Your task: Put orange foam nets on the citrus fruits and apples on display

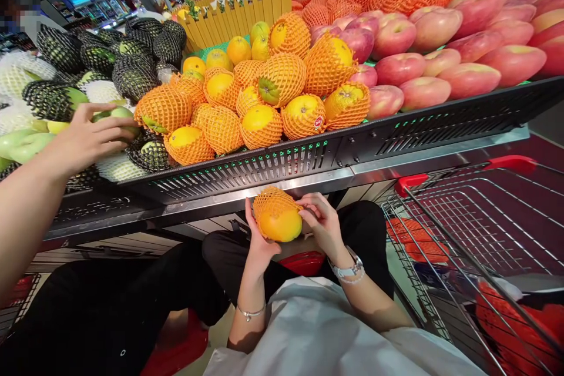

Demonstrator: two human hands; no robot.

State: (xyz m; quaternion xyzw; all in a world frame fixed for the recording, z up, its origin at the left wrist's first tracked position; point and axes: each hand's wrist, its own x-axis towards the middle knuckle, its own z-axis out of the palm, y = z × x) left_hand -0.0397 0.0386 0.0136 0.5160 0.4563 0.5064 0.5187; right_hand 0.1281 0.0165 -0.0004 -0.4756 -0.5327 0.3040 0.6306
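Left hand (259,241) cups yellow fruit (282,224); right hand (325,222) pinches orange net (269,198).

Slotted black tray (362,141) beneath black-netted fruit (136,77), orange-netted fruit (282,73) and reddish fruit (400,67).

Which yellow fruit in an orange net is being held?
The yellow fruit low in the middle, cupped in the left hand, with the right hand at its net. The other netted yellow fruits sit piled in the black display.

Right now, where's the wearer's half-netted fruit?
In the head view's lower middle: the fruit is between left hand and right hand, before the metal ledge.
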